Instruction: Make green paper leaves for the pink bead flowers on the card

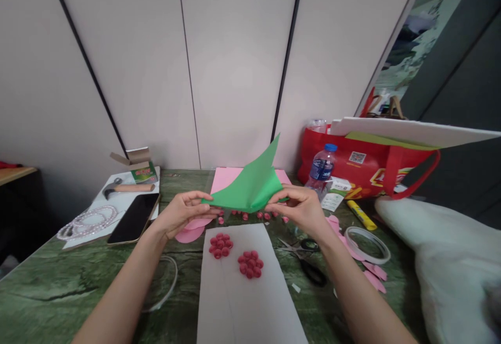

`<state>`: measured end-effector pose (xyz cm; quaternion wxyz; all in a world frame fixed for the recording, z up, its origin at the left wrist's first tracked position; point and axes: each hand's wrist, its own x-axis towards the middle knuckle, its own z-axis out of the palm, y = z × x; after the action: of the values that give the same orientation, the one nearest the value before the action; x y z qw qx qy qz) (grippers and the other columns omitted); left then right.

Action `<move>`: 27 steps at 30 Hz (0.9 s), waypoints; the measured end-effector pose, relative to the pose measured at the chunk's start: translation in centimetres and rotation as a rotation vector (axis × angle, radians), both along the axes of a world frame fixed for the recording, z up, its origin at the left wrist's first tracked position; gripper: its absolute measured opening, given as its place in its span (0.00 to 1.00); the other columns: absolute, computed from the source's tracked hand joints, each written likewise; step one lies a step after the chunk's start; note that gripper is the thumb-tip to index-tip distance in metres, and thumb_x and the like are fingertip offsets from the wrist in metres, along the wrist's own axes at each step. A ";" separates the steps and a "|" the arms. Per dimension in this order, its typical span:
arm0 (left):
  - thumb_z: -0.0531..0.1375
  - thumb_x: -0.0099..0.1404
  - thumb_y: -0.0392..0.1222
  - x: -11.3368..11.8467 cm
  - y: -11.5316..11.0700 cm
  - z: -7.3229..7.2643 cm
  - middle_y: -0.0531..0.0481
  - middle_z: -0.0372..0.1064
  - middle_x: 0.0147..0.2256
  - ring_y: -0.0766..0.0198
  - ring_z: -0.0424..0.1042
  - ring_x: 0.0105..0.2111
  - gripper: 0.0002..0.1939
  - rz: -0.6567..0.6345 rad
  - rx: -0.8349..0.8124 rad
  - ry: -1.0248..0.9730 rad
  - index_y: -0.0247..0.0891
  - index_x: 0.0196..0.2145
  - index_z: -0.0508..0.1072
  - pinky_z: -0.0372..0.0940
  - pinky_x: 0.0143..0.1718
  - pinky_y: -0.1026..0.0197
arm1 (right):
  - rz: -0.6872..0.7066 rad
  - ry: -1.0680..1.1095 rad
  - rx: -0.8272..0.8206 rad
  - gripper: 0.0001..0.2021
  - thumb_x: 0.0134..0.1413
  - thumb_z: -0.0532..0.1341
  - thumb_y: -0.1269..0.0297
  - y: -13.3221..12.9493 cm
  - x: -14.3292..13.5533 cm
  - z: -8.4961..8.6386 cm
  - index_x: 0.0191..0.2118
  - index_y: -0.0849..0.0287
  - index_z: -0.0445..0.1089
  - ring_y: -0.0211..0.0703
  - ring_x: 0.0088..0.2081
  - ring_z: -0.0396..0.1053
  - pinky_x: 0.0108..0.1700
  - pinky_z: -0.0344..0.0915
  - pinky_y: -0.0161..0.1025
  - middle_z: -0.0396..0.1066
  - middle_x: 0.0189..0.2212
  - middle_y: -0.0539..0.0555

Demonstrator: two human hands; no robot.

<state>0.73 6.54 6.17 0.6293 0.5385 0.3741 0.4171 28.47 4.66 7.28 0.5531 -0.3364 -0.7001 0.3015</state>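
Between my hands a sheet of green paper [245, 185] is raised above the table, bent, with one corner pointing up. My left hand [190, 211] pinches its left end. On the right side, my right hand [295, 205] grips the paper where it bunches into a fold. Below lies a white sheet [250, 312] bearing two flower-like clusters of dark pink balls, one cluster [221, 245] at upper left and another cluster [250, 264] nearer the middle. Loose pink balls [245, 216] lie beyond the white sheet, partly behind the green paper.
Scissors [307, 263] lie right of the white sheet, near a tape roll [368, 246], pink paper pieces [374, 276] and a yellow glue stick [361, 215]. A bottle [321, 169] stands before a red bag [360, 164]. Leftward are a phone [134, 218], a hammer [129, 189] and bead strands [88, 222].
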 end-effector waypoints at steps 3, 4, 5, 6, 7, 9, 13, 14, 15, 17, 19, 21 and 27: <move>0.69 0.48 0.37 -0.1 0.0 0.0 0.42 0.78 0.32 0.54 0.77 0.37 0.13 0.010 0.000 0.007 0.35 0.31 0.71 0.68 0.45 0.51 | -0.007 -0.055 0.080 0.04 0.41 0.69 0.65 -0.2 0.4 0.3 0.22 0.57 0.75 0.36 0.19 0.66 0.18 0.61 0.32 0.71 0.19 0.50; 0.69 0.48 0.37 -0.1 -0.1 0.1 0.43 0.78 0.31 0.55 0.77 0.36 0.11 0.005 0.003 0.015 0.35 0.29 0.71 0.69 0.44 0.52 | -0.005 -0.074 0.102 0.04 0.41 0.69 0.65 -0.2 0.6 0.4 0.23 0.57 0.75 0.37 0.20 0.66 0.19 0.62 0.32 0.72 0.19 0.50; 0.69 0.47 0.36 0.0 -0.2 0.2 0.44 0.78 0.31 0.55 0.77 0.36 0.11 -0.003 0.006 0.020 0.35 0.26 0.71 0.68 0.44 0.53 | -0.002 -0.092 0.121 0.04 0.42 0.69 0.65 -0.3 0.7 0.5 0.23 0.57 0.75 0.37 0.20 0.67 0.20 0.62 0.32 0.72 0.19 0.50; 0.69 0.47 0.36 0.1 -0.3 0.3 0.44 0.78 0.30 0.55 0.77 0.36 0.11 -0.016 0.007 0.022 0.36 0.25 0.71 0.68 0.45 0.53 | 0.002 -0.107 0.137 0.04 0.42 0.69 0.64 -0.4 0.8 0.6 0.23 0.57 0.76 0.38 0.21 0.67 0.21 0.62 0.33 0.73 0.20 0.50; 0.70 0.46 0.35 0.1 -0.4 0.3 0.44 0.78 0.30 0.54 0.77 0.36 0.11 -0.033 0.008 0.021 0.36 0.27 0.71 0.68 0.45 0.52 | 0.005 -0.123 0.151 0.04 0.43 0.68 0.64 -0.5 0.8 0.7 0.23 0.57 0.76 0.38 0.21 0.67 0.21 0.62 0.33 0.73 0.20 0.50; 0.70 0.44 0.35 0.3 -0.6 0.4 0.43 0.78 0.31 0.52 0.76 0.38 0.18 -0.064 0.027 0.037 0.37 0.36 0.74 0.67 0.45 0.49 | 0.012 -0.154 0.173 0.04 0.44 0.68 0.64 -0.6 0.9 0.9 0.23 0.57 0.76 0.38 0.21 0.66 0.21 0.62 0.33 0.73 0.20 0.51; 0.70 0.43 0.38 0.4 -0.6 0.3 0.42 0.78 0.31 0.52 0.77 0.35 0.22 0.013 0.129 0.173 0.36 0.39 0.77 0.70 0.39 0.52 | 0.007 -0.156 0.171 0.04 0.43 0.68 0.64 -0.8 1.0 1.0 0.23 0.57 0.76 0.38 0.21 0.67 0.21 0.61 0.33 0.74 0.21 0.51; 0.70 0.44 0.39 0.4 -0.5 0.3 0.42 0.78 0.31 0.54 0.77 0.34 0.19 0.061 0.155 0.197 0.36 0.36 0.78 0.71 0.37 0.55 | -0.013 -0.143 0.167 0.04 0.43 0.69 0.64 -0.7 0.9 1.0 0.23 0.57 0.76 0.38 0.21 0.67 0.21 0.62 0.33 0.74 0.20 0.51; 0.69 0.45 0.39 0.3 -0.4 0.3 0.44 0.78 0.31 0.56 0.77 0.32 0.16 0.110 0.181 0.210 0.36 0.35 0.79 0.71 0.35 0.57 | -0.042 -0.123 0.159 0.04 0.42 0.69 0.64 -0.7 0.9 0.9 0.23 0.57 0.76 0.38 0.21 0.67 0.21 0.62 0.33 0.73 0.20 0.51; 0.69 0.46 0.39 0.2 -0.3 0.3 0.46 0.78 0.31 0.58 0.76 0.31 0.14 0.201 0.235 0.223 0.38 0.34 0.79 0.70 0.32 0.61 | -0.108 -0.060 0.109 0.04 0.40 0.70 0.64 -0.5 0.7 0.7 0.22 0.57 0.76 0.36 0.19 0.65 0.19 0.61 0.33 0.73 0.20 0.50; 0.69 0.46 0.40 0.1 -0.2 0.3 0.47 0.78 0.32 0.59 0.76 0.32 0.14 0.274 0.285 0.238 0.39 0.34 0.80 0.69 0.32 0.63 | -0.139 0.047 -0.005 0.05 0.37 0.70 0.65 -0.3 0.3 0.3 0.23 0.58 0.76 0.33 0.15 0.63 0.15 0.59 0.31 0.72 0.17 0.48; 0.69 0.47 0.41 0.0 -0.2 0.5 0.46 0.78 0.33 0.58 0.75 0.33 0.14 0.321 0.322 0.250 0.38 0.34 0.80 0.69 0.33 0.63 | -0.078 0.199 -0.176 0.07 0.34 0.71 0.66 0.0 -0.1 -0.1 0.26 0.59 0.76 0.34 0.14 0.65 0.14 0.60 0.30 0.72 0.16 0.48; 0.68 0.48 0.46 0.6 -1.0 1.2 0.43 0.78 0.32 0.56 0.76 0.34 0.16 0.383 0.367 0.212 0.38 0.35 0.80 0.70 0.35 0.59 | 0.064 0.473 -0.373 0.09 0.33 0.72 0.63 1.1 -1.1 -1.4 0.23 0.61 0.75 0.45 0.26 0.76 0.32 0.75 0.38 0.76 0.21 0.52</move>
<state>1.32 5.57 7.36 0.3887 0.6035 0.4509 0.5305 27.40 5.77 5.84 0.6195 -0.3304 -0.4946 0.5122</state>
